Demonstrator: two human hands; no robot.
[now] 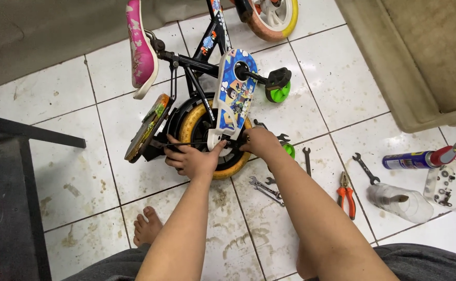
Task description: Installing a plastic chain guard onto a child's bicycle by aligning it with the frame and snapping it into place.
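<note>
Rear wheel (207, 140) remains mounted; left hand (191, 158) and right hand (259, 141) have fingers closed at its axle, wrenches (267, 188) lying unused on the floor (72, 182), work judged incomplete.

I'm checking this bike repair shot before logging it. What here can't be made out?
Head view only:
- Rear axle of the rear wheel: hidden behind the chain guard and both hands.
- Left hand and right hand: whether either grips a tool is hidden by the fingers.
- Front wheel: cut off by the top edge.
- Small parts in the clear tray: too small to identify.
</note>
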